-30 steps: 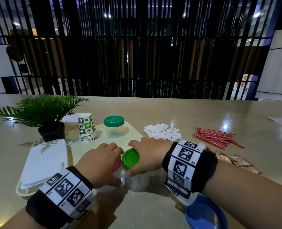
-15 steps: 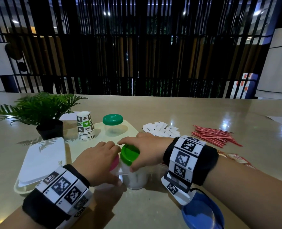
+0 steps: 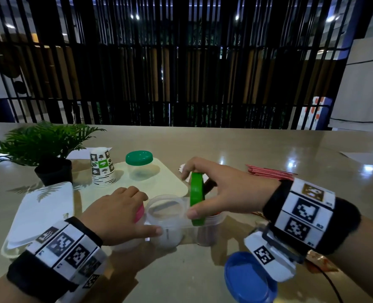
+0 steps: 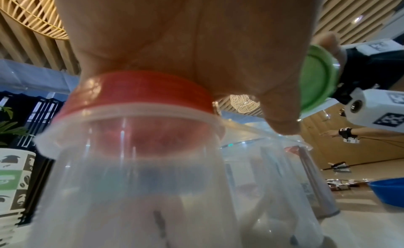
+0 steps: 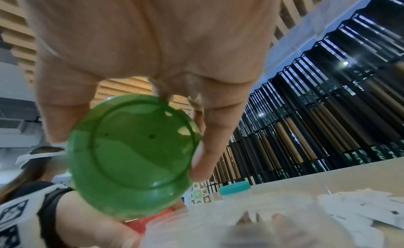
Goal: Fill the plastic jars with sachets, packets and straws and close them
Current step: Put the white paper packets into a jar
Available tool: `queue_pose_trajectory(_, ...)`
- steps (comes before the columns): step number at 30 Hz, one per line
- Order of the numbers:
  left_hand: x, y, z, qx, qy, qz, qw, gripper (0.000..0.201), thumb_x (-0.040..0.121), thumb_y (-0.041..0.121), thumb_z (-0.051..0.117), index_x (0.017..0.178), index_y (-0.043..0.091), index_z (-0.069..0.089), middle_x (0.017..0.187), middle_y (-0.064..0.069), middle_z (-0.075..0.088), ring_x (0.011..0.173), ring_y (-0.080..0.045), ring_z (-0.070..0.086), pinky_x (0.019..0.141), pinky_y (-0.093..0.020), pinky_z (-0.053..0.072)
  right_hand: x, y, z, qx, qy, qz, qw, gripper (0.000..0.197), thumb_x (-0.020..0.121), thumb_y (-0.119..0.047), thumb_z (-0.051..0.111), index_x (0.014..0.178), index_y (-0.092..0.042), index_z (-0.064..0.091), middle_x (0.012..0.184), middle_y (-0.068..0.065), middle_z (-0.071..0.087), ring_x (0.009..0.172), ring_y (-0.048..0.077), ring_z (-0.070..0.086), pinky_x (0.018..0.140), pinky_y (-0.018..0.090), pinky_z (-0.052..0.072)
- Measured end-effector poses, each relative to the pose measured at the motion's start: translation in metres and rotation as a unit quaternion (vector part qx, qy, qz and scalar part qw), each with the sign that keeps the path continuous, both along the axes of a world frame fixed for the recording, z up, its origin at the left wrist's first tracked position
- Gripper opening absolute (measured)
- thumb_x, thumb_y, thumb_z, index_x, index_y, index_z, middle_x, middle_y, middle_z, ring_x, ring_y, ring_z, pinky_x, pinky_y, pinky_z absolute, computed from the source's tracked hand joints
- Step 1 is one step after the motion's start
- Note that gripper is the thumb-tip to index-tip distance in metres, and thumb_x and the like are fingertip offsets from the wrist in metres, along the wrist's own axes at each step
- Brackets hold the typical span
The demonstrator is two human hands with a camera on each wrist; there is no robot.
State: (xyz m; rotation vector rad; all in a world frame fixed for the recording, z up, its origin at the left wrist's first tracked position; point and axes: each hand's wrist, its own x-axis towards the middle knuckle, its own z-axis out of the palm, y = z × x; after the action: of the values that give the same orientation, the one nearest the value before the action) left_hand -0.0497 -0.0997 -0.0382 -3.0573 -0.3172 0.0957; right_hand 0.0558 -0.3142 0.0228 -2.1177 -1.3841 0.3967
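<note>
A clear open jar [image 3: 167, 215] with white sachets inside stands near the table's front. My right hand [image 3: 214, 193] pinches its green lid [image 3: 196, 200] between thumb and fingers, lifted off and tipped on edge just right of the jar's mouth; the same green lid [image 5: 131, 156] fills the right wrist view. My left hand [image 3: 117, 213] lies curled over the red lid [image 4: 140, 89] of a neighbouring jar [image 4: 131, 165], with its thumb against the open jar's wall. Another lidless jar [image 3: 207, 234] with dark contents stands under my right hand.
A blue lid [image 3: 248, 278] lies at the front right. A green-lidded jar [image 3: 139, 165] and stacked paper cups [image 3: 102, 169] stand on a pale tray [image 3: 168, 184]. Red straws [image 3: 270, 172], white sachets [image 5: 360, 205], brown packets [image 3: 318, 261], a plant [image 3: 48, 154] and a white box [image 3: 39, 211] surround them.
My right hand has lifted the green lid off the jar and turned it on edge, so the jar's mouth now stands open. My left hand has stayed on the red-lidded jar.
</note>
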Motion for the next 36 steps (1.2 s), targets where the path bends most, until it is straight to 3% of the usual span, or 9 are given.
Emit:
queue_pose_trajectory(3,0.001,0.001,0.0,-0.004,0.001,0.007,1.0,0.14,0.028,0.102,-0.01,0.143,0.034,0.03,0.145,0.013,0.036,0.128,-0.008,0.037,0.099,-0.026,0.04,-0.001,-0.009,-0.008,-0.04,-0.018,0.018,0.999,0.049,0.065,-0.039,0.084,0.095,-0.024,0.05,0.102,-0.002,0.055,0.091,0.019,0.056,0.079,0.04,0.054)
queue_pose_trajectory(7,0.002,0.0,-0.001,-0.006,-0.002,0.013,1.0,0.118,0.045,0.095,0.009,0.142,0.032,0.032,0.144,0.011,0.037,0.127,-0.009,0.038,0.099,-0.025,0.038,-0.012,-0.013,-0.021,-0.095,-0.027,0.058,0.993,0.045,0.064,-0.041,0.085,0.085,-0.024,0.049,0.096,0.001,0.056,0.085,0.022,0.055,0.073,0.038,0.049)
queue_pose_trajectory(10,0.003,0.0,-0.002,-0.014,0.005,0.019,1.0,0.117,0.046,0.096,0.011,0.142,0.031,0.033,0.142,0.01,0.038,0.127,-0.01,0.038,0.1,-0.027,0.038,-0.02,-0.011,-0.034,-0.133,-0.09,0.092,0.983,0.045,0.066,-0.047,0.082,0.08,-0.022,0.047,0.094,0.0,0.052,0.082,0.019,0.049,0.066,0.032,0.042)
queue_pose_trajectory(13,0.003,0.001,-0.005,-0.019,0.005,0.028,0.999,0.107,0.055,0.092,0.023,0.143,0.03,0.032,0.143,0.009,0.038,0.127,-0.011,0.037,0.103,-0.029,0.037,-0.022,-0.01,-0.046,-0.176,-0.088,0.116,0.974,0.039,0.071,-0.048,0.077,0.086,-0.022,0.052,0.106,-0.005,0.046,0.09,0.013,0.045,0.074,0.029,0.042)
queue_pose_trajectory(17,0.003,0.001,-0.005,-0.021,0.003,0.033,0.999,0.106,0.058,0.09,0.027,0.144,0.029,0.032,0.143,0.008,0.037,0.129,-0.012,0.037,0.104,-0.029,0.036,-0.019,-0.01,-0.056,-0.188,-0.094,0.123,0.97,0.038,0.075,-0.048,0.074,0.098,-0.022,0.06,0.113,-0.009,0.041,0.104,0.011,0.041,0.089,0.032,0.043)
queue_pose_trajectory(23,0.004,0.0,-0.007,-0.016,0.001,0.037,0.999,0.101,0.063,0.088,0.031,0.144,0.029,0.031,0.144,0.008,0.036,0.129,-0.012,0.036,0.104,-0.029,0.036,-0.016,-0.014,-0.054,-0.222,-0.14,0.137,0.955,0.039,0.08,-0.048,0.069,0.111,-0.024,0.068,0.125,-0.008,0.042,0.114,0.012,0.039,0.098,0.036,0.042)
queue_pose_trajectory(29,0.005,0.007,-0.009,-0.025,0.002,0.024,0.999,0.135,0.033,0.104,0.001,0.142,0.032,0.032,0.141,0.01,0.038,0.125,-0.01,0.038,0.101,-0.029,0.038,-0.018,-0.012,-0.057,-0.309,-0.215,0.183,0.908,0.057,0.084,-0.049,0.064,0.136,-0.028,0.049,0.13,0.0,0.041,0.115,0.02,0.043,0.094,0.041,0.046)
queue_pose_trajectory(33,0.005,0.009,-0.01,-0.026,-0.004,0.022,0.999,0.134,0.034,0.104,0.002,0.142,0.032,0.032,0.141,0.01,0.038,0.125,-0.01,0.038,0.1,-0.029,0.038,-0.018,-0.011,-0.058,-0.327,-0.223,0.203,0.895,0.062,0.085,-0.045,0.065,0.141,-0.031,0.041,0.136,0.001,0.041,0.122,0.024,0.042,0.096,0.045,0.045)
queue_pose_trajectory(36,0.005,0.009,-0.01,-0.026,-0.006,0.023,0.999,0.122,0.044,0.1,0.011,0.143,0.032,0.032,0.141,0.01,0.038,0.124,-0.01,0.037,0.099,-0.028,0.038,-0.016,-0.009,-0.059,-0.33,-0.222,0.209,0.893,0.064,0.086,-0.043,0.065,0.143,-0.035,0.037,0.142,0.0,0.038,0.127,0.025,0.039,0.1,0.045,0.042)
